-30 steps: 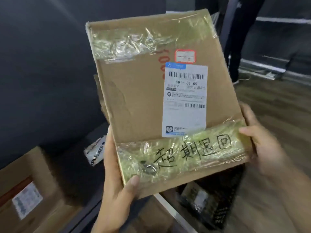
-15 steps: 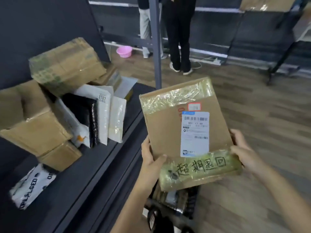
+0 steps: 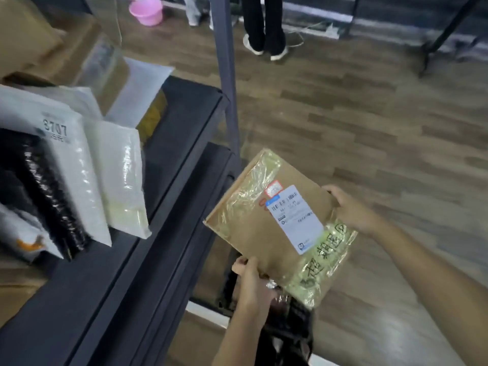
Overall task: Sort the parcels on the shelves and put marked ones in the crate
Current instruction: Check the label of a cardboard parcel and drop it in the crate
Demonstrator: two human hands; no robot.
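Observation:
I hold a flat cardboard parcel (image 3: 253,228) with both hands, tilted over the floor beside the shelf. It has a white shipping label, clear tape at both ends and black handwritten characters on the near taped end. My left hand (image 3: 250,283) grips its near left edge. My right hand (image 3: 348,207) grips its right edge. Below the parcel sits a dark crate (image 3: 287,331) with dark items in it, mostly hidden by the parcel and my left arm.
The dark shelf (image 3: 169,180) on my left carries white padded envelopes (image 3: 121,175), a black bag (image 3: 45,196) and cardboard boxes (image 3: 23,35). A shelf post (image 3: 224,62) rises ahead. People's legs (image 3: 264,25) and a pink bowl (image 3: 146,10) are farther off on the wooden floor.
The parcel has come down from in front of my face to low beside the shelf and turned to a slant. My view has tipped down towards the floor.

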